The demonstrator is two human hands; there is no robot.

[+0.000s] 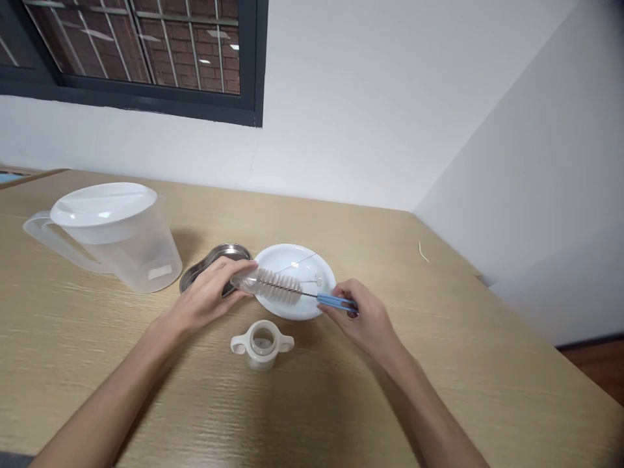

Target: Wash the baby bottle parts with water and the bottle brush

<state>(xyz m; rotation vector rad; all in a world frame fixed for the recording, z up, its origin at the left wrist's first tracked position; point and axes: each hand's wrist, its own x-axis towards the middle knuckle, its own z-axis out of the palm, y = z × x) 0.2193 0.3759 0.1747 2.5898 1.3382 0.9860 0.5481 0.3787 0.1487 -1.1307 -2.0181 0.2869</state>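
Observation:
My right hand [358, 312] is closed on the blue handle of a bottle brush [280, 287], held nearly level. Between the fingers of my left hand [214, 286] is a small clear piece [246, 281] at the bristle end; the brush tip seems to be inside it. Both are above a white oval dish [295, 313], where a thin wire and a small clear item show behind the bristles. Partly under my left hand lies a curved metal tray [234, 250]. Nearer to me, a small two-handled bottle [262, 344] stands upright with its mouth open.
A translucent lidded pitcher [131, 250] stands on the left of the wooden table [195, 403]. A thin yellowish strip [423, 252] lies at the right. Behind the table are a white wall and a barred window [146, 45].

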